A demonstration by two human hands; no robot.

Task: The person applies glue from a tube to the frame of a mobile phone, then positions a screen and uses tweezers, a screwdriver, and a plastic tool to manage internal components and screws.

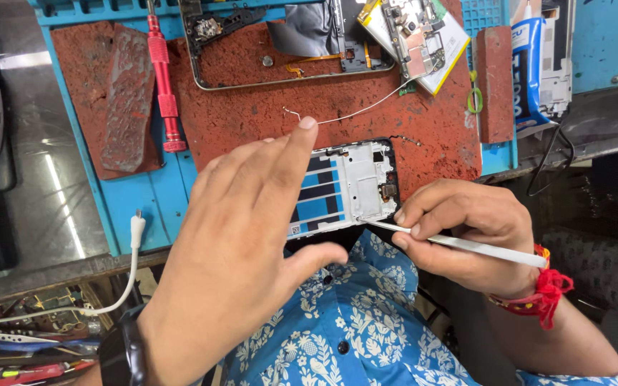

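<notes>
Fingers: those of the right hand (466, 229) pinch a slim metal pry tool (466, 245); the left hand (252, 250) is spread wide, holding nothing, fingertips steadying the phone frame (348, 187).
Phone frame: lies on the red mat (252, 107) at the tabletop's near edge, inner side up, tool tip at its lower right corner.
Already out: a second frame (287, 68), a circuit board on a battery (416, 39) and a thin white wire (366, 109) lie apart farther back.
Idle: red screwdriver (162, 78).
Progress: judged well into disassembly; prying at the corner appears unfinished.
</notes>
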